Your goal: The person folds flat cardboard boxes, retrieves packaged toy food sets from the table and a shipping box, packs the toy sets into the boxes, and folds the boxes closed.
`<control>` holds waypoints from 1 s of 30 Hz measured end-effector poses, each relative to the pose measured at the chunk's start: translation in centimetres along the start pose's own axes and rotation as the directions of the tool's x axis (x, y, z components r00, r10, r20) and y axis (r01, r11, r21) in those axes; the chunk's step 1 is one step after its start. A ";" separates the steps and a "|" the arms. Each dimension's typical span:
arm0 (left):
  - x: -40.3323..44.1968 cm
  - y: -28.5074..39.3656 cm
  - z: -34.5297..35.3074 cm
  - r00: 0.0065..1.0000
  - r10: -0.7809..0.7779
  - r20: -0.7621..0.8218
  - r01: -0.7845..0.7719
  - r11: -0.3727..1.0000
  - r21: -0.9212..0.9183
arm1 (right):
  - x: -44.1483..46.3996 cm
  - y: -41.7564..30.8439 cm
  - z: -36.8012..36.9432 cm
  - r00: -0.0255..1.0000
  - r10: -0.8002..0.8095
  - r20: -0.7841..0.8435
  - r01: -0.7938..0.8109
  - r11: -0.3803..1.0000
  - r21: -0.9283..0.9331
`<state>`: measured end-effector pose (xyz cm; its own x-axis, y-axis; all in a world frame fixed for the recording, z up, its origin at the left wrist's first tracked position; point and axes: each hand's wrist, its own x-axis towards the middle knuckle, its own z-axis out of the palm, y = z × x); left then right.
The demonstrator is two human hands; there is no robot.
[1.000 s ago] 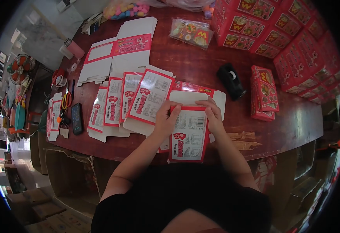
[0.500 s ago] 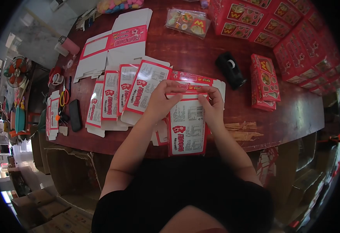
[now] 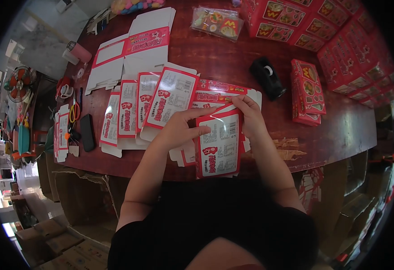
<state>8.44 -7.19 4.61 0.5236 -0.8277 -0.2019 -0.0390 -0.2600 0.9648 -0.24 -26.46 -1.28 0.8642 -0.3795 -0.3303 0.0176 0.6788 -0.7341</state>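
Note:
A red and white carton (image 3: 219, 146) with printed text lies upright in front of me at the table's near edge. My left hand (image 3: 183, 128) is at its upper left, thumb on the printed face and fingers along the top edge. At the top right corner my right hand (image 3: 249, 114) pinches the carton's end, where the flap looks folded over. Behind it lie more flat cartons (image 3: 219, 87). To the left, several printed cartons (image 3: 171, 99) overlap in a fan.
White-backed flat cartons (image 3: 147, 41) lie farther back. Right of my hands are a black tape dispenser (image 3: 267, 78), two finished boxes (image 3: 308, 90) and stacked red boxes (image 3: 354, 63). A phone (image 3: 87, 132), scissors (image 3: 74, 112) and pink bottle (image 3: 79, 51) stand left.
The white flap at the carton's top has folded down out of sight. My left hand has shifted lower and left, its thumb onto the face; my right hand has moved to the top right corner.

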 end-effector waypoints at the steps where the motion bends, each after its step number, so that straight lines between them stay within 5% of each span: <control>1: 0.0 -0.1 0.0 1.000 -0.027 -0.012 0.027 0.999 -0.044 | 0.1 -0.2 -0.1 0.999 -0.006 0.046 0.009 0.998 -0.060; 6: 0.4 -2.5 -0.5 0.996 -0.071 -0.057 0.058 0.977 -0.204 | -0.4 -2.1 -1.8 0.930 -0.012 0.367 0.224 0.809 -0.543; 9: 0.2 -2.6 -0.5 0.991 -0.071 -0.112 0.033 0.952 -0.306 | -1.5 -3.4 -1.7 0.927 -0.058 0.370 0.198 0.915 -0.352; 12: 0.6 -4.3 -1.6 0.916 -0.020 -0.402 -0.223 0.805 -0.550 | -0.9 -2.5 -3.1 0.948 -0.270 0.166 0.266 0.963 0.047; 15: 0.4 -3.3 -2.4 0.833 -0.044 -0.552 -0.445 0.538 -0.716 | -0.9 -0.1 -5.7 0.934 -0.343 0.096 0.354 0.866 -0.353; 16: 0.2 -3.1 -2.5 0.818 -0.061 -0.573 -0.488 0.453 -0.746 | -1.8 0.3 -5.8 0.951 -0.191 0.241 0.303 0.714 -0.631; 17: 0.2 -3.3 -2.2 0.838 -0.081 -0.539 -0.457 0.435 -0.776 | -2.9 1.7 -4.9 0.913 -0.205 0.354 0.349 0.841 -0.414; 19: 0.5 -3.3 0.2 0.846 -0.062 -0.529 -0.434 0.497 -0.752 | -4.6 2.7 -1.6 0.757 -0.295 0.583 0.378 0.926 -0.022; 21: 0.1 -3.4 2.2 0.888 0.001 -0.460 -0.293 0.771 -0.565 | -4.7 3.0 -0.5 0.961 -0.236 0.144 0.164 0.905 0.393; 22: -0.2 -3.0 2.5 0.915 0.045 -0.400 -0.236 0.865 -0.442 | -4.5 3.4 -1.4 0.877 -0.445 0.180 0.397 0.883 0.248; 23: -0.8 -2.5 2.3 0.950 0.035 -0.310 -0.137 0.940 -0.314 | -4.4 2.5 -1.7 0.912 -0.400 0.087 0.377 0.904 0.200; 25: -0.8 -3.5 2.0 0.840 0.278 -0.467 -0.214 0.959 0.186 | -4.6 -0.3 -0.6 0.954 -0.294 -0.065 0.299 0.949 0.101; 28: -1.3 -3.0 1.1 0.885 0.238 -0.399 -0.163 0.963 0.213 | -4.5 -0.8 -2.2 0.986 -0.084 0.144 0.112 0.974 -0.197; 30: -1.3 -2.0 0.4 0.994 0.043 -0.101 -0.035 0.997 0.074 | -4.7 0.4 -2.2 0.981 -0.029 0.190 0.095 0.932 -0.349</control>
<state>7.48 -5.83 2.82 0.6050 -0.7834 -0.1424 -0.1200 -0.2665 0.9563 -5.44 -25.83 -1.30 0.9432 -0.2724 -0.1901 -0.0771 0.3771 -0.9230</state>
